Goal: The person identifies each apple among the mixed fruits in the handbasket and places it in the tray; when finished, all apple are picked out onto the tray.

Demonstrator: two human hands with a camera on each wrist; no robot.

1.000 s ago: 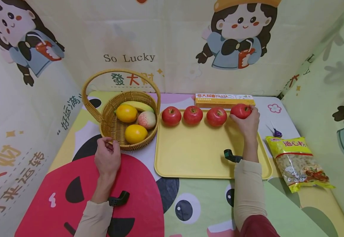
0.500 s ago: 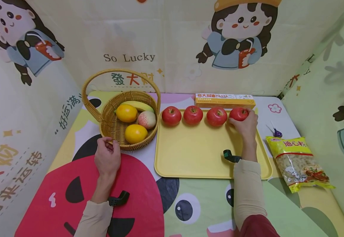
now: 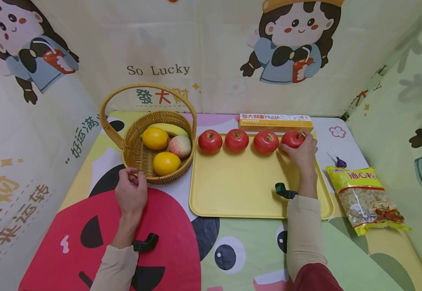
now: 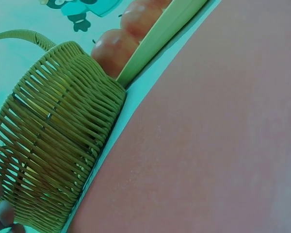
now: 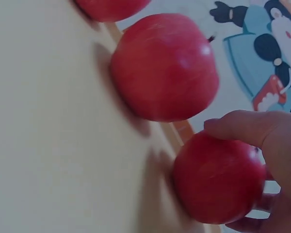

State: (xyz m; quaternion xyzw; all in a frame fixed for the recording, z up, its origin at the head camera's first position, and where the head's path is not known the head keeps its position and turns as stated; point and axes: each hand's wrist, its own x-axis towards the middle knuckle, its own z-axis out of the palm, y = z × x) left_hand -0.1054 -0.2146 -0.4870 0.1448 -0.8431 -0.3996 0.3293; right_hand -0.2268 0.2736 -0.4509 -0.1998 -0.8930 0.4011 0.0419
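Observation:
My right hand (image 3: 303,152) grips a red apple (image 3: 292,139) at the far right corner of the yellow tray (image 3: 236,190). In the right wrist view the thumb lies on one side of this apple (image 5: 218,179) and the fingers curl round the other; it sits at the tray's edge. Three other red apples (image 3: 237,140) stand in a row along the tray's far side, to its left. My left hand (image 3: 131,192) holds the near rim of a wicker basket (image 3: 142,161) with curled fingers. In the left wrist view only some fingertips (image 4: 5,213) show beside the basket's wall.
Inside the basket lie a banana (image 3: 171,129), two orange-yellow fruits (image 3: 167,163) and a peach (image 3: 180,146). Behind the tray is a pasta box (image 3: 276,123). A pasta bag (image 3: 369,201) and a small purple-wrapped lollipop (image 3: 340,163) lie right of the tray.
My right hand has shifted slightly left and down with its apple, lining it up with the row, and keeps its grip. My left hand stays at the basket's rim.

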